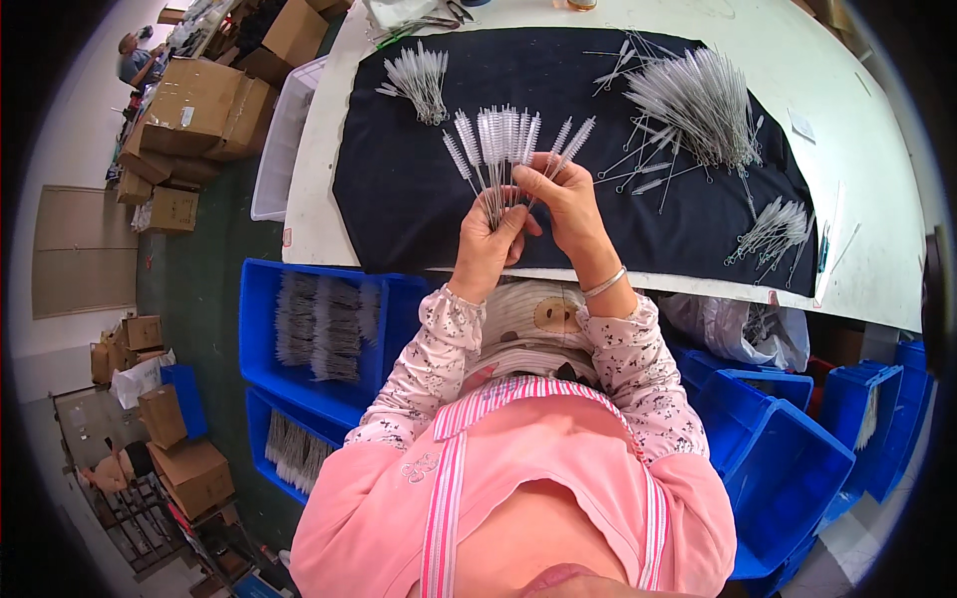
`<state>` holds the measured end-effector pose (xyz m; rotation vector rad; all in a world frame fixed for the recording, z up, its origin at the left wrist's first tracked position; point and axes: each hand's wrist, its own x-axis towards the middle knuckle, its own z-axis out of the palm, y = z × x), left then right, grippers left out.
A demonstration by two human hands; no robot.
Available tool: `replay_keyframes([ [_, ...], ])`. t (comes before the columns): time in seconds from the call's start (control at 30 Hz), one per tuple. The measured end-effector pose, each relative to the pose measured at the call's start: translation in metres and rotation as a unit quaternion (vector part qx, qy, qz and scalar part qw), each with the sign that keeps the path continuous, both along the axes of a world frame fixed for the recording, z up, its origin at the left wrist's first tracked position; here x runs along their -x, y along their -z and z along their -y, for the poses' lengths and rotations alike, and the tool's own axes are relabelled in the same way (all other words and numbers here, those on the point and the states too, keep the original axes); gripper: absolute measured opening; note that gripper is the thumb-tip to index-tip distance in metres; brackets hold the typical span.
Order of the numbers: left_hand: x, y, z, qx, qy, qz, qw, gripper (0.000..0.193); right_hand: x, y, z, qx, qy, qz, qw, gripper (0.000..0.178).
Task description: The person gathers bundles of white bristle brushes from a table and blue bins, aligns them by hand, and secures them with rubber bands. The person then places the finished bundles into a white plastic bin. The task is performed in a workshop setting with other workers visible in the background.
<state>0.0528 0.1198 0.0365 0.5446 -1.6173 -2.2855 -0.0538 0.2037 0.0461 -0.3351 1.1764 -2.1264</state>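
My left hand (490,239) is closed round the wire stems of a fanned bunch of small white-bristled tube brushes (498,140), held upright over the near part of a dark cloth (399,214). Beside it, my right hand (568,199) pinches a few of the brushes at the right side of the fan, thumb across the stems. A couple of these brushes (573,143) stand apart from the rest. On the cloth's far left lies a smaller bunch of brushes (419,80). A big heap of brushes (693,105) rests at the right, with another small pile of brushes (773,231) nearer me.
The cloth covers much of a white table (319,214). Blue bins of brushes (329,329) stand below at my left; more blue bins (773,468) and a clear plastic bag (748,329) are at my right. Cardboard boxes (199,105) are stacked far left, where another person (138,60) is visible.
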Motion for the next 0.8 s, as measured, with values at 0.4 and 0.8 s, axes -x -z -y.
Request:
replay_keyframes([
  [0.4, 0.003, -0.002, -0.001, 0.039, -0.030, 0.013, 0.999, 0.035, -0.006, 0.004, 0.008, 0.007, -0.019, 0.009, 1.000, 0.018],
  [0.8, 0.006, 0.001, -0.003, -0.014, -0.017, 0.000, 1.000, 0.032, -0.009, -0.002, 0.007, -0.002, -0.003, 0.052, 0.999, 0.014],
])
